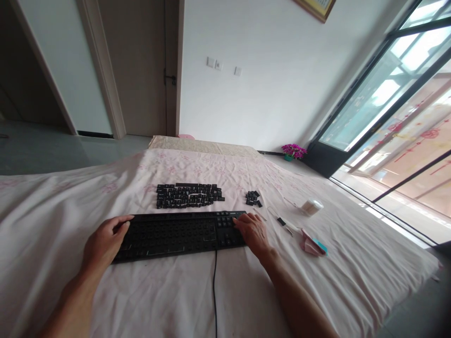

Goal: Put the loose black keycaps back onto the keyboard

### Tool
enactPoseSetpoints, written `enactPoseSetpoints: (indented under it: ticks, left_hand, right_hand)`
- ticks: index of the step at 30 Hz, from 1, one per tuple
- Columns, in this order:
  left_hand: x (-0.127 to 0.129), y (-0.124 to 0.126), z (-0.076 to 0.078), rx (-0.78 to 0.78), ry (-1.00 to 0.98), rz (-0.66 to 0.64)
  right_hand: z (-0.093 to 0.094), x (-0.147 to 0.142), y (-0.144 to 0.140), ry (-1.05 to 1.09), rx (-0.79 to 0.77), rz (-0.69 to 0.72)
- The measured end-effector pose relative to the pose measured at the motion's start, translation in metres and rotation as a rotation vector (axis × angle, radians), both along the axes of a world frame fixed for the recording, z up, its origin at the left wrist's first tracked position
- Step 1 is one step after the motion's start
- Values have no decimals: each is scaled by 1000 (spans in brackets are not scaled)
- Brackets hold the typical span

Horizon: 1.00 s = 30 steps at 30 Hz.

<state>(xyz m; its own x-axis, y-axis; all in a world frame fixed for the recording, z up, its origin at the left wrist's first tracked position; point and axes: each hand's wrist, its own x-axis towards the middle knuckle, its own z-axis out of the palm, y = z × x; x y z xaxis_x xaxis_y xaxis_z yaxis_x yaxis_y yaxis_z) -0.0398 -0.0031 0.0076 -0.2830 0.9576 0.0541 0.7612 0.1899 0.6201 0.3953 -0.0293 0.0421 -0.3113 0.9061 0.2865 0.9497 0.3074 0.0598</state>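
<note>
A black keyboard [176, 233] with most of its keycaps off lies on a pale pink cloth [225, 286]. My left hand [105, 241] grips its left end, fingers curled over the edge. My right hand [252, 231] rests on the keyboard's right end, over the number pad, which still has keys. Behind the keyboard, removed black keycaps [188, 195] are laid out in rows, with a smaller cluster of keycaps [253, 198] to their right. The keyboard's black cable [214, 291] runs toward me.
To the right lie a small round white container [312, 206], thin tools with a black clip [282, 220], and a pink and teal cloth piece [312, 245]. Beyond the cloth are a door, a flower pot [293, 151] and large windows at right.
</note>
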Motion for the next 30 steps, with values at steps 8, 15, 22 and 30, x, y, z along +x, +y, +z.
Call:
enactPoseSetpoints:
  ticks: [8, 15, 22, 30]
  left_hand:
    - [1, -2, 3, 13, -27, -9]
    - [2, -1, 5, -13, -12, 4]
    - [-1, 4, -2, -41, -21, 28]
    - [-7, 9, -11, -66, -87, 27]
  right_hand:
    - [-6, -9, -9, -113, -59, -65]
    - [-6, -15, -17, -156, -52, -57]
    - [-1, -15, -20, -111, -25, -46]
    - [16, 45, 40, 225, 45, -195]
